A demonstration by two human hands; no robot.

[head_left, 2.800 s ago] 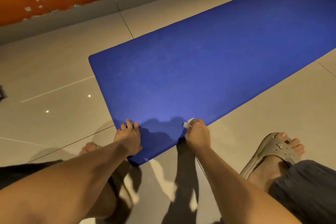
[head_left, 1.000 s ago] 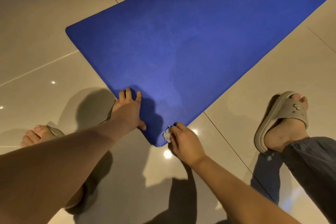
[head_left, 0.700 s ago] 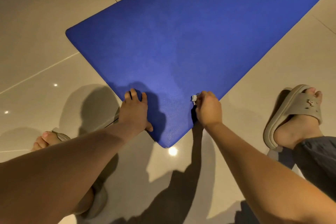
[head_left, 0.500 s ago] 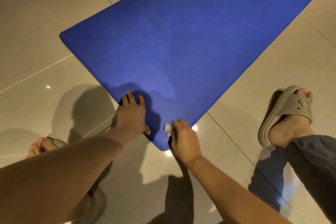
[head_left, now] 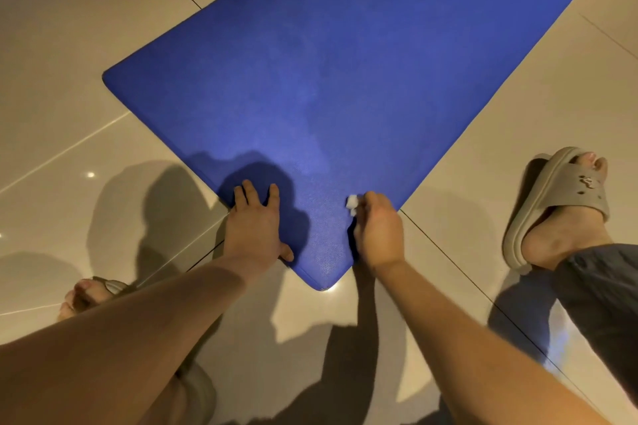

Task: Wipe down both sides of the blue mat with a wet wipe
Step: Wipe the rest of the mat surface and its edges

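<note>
Floor tiles [head_left: 483, 134] carry the blue mat [head_left: 345, 62]; left hand [head_left: 253, 228] presses flat-fingered near its corner, right hand [head_left: 378, 231] pinches the wet wipe [head_left: 352, 202].

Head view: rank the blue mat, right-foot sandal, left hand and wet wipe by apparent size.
1. blue mat, by far.
2. right-foot sandal.
3. left hand, slightly smaller than the sandal.
4. wet wipe; only a bit of it shows beyond the right hand.

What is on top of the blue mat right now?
The left hand rests flat on the blue mat near its corner. The right hand holds a small white wet wipe against the surface. That hand covers most of the wipe, and the mat's underside is hidden.
</note>
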